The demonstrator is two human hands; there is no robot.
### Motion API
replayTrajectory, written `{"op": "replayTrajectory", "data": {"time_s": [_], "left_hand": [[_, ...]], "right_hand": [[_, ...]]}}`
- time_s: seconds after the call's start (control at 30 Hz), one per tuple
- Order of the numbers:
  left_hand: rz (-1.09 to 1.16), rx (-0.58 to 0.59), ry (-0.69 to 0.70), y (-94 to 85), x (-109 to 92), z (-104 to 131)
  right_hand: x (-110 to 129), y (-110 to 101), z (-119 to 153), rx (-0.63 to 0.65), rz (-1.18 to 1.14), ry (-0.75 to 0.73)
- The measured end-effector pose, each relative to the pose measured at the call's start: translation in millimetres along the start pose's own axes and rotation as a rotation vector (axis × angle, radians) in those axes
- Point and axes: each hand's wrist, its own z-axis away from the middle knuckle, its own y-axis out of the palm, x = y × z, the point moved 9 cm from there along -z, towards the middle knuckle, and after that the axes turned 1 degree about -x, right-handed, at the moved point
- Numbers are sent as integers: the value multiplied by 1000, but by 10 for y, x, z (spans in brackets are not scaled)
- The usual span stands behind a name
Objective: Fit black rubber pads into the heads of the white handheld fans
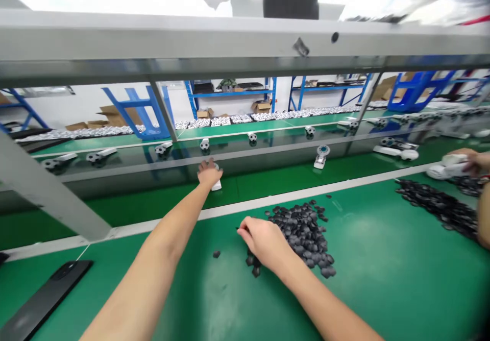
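My left hand [209, 173] reaches over the green conveyor and covers most of a white part [216, 185]; its fingers are bent over the part's top. My right hand [264, 239] is pinched at the left edge of a pile of small black pieces [302, 231], with a dark tip, likely one such piece, showing at its fingertips. One loose black piece [216, 254] lies on the green table left of that hand. Farther right on the conveyor stands a white part with a round patterned head [320, 156].
A black phone [49, 295] lies at the lower left. White parts with football-patterned balls [204, 144] line the far belt. At the right, another person's hand [474, 161] holds a white part beside more black pieces [440, 205]. A metal beam [229, 42] crosses above.
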Motion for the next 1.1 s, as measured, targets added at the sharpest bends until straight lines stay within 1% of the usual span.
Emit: {"op": "replayTrajectory", "data": {"time_s": [0.1,0.17,0.23,0.3,0.33,0.4,0.43,0.47,0.53,0.6,0.67,0.73,0.77,0.83,0.9,0.97,1.1], "left_hand": [[46,67,-100,79,36,-103],[97,101,-150,88,41,-132],[165,113,-164,38,6,-127],[255,117,-131,-59,-66,-60],[308,124,-99,-116,-108,10],[428,158,-18,-225,-173,257],[493,190,22,-268,-185,440],[557,231,56,-303,-178,659],[671,336,87,-341,-94,1180],[753,411,73,-381,62,1719],[931,515,36,-401,200,2207],[1075,621,-12,-411,315,2582],[1117,667,-30,-413,363,2721],[1142,729,-58,-414,455,2902],[1155,739,-75,-419,536,2972],[1126,699,-53,-437,593,2970],[932,580,99,-502,587,2924]], "right_hand": [[-18,-13,-13,-33,5,-24],[-40,-30,-17,-51,-6,-31],[-75,-65,-19,-73,-27,-26],[-106,-107,-21,-95,-53,-18],[-115,-125,-21,-104,-74,-15],[-110,-143,-16,-116,-155,-13],[-94,-141,-10,-118,-215,-13],[-68,-132,-2,-117,-280,-13],[19,-90,25,-103,-410,-19],[140,-17,62,-69,-513,-22],[270,81,105,-19,-593,-12],[392,189,150,41,-639,3],[446,240,171,71,-650,9],[533,332,205,124,-654,16],[578,401,223,156,-632,20],[591,446,227,163,-589,17],[573,484,218,127,-544,10]]}}
